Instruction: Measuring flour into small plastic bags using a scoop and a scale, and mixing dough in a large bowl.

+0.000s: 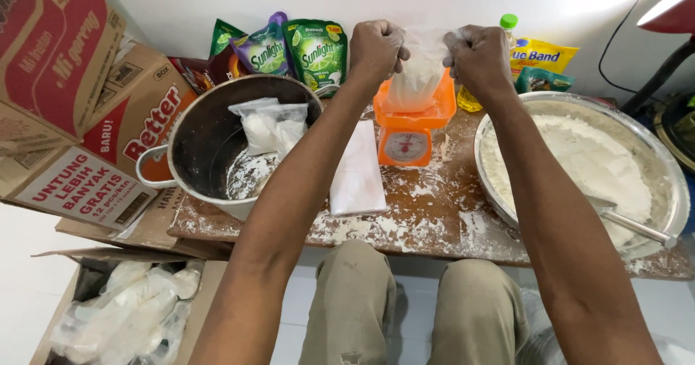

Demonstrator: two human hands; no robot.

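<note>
— White flour in a clear plastic bag point(418, 72): where is it sitting?
— On the orange kitchen scale point(409, 126), left hand point(376, 47) and right hand point(478, 55) both pinching its mouth closed.
— Risk?
— Probably tipping; tugging unevenly could be spilling flour across the wooden table point(427, 220).

Both arms are bare from the hands up, with no sleeves, watch or rings showing. Below the hands, the knees point(413, 300) are covered by khaki trousers of plain, slightly creased cloth.
</note>
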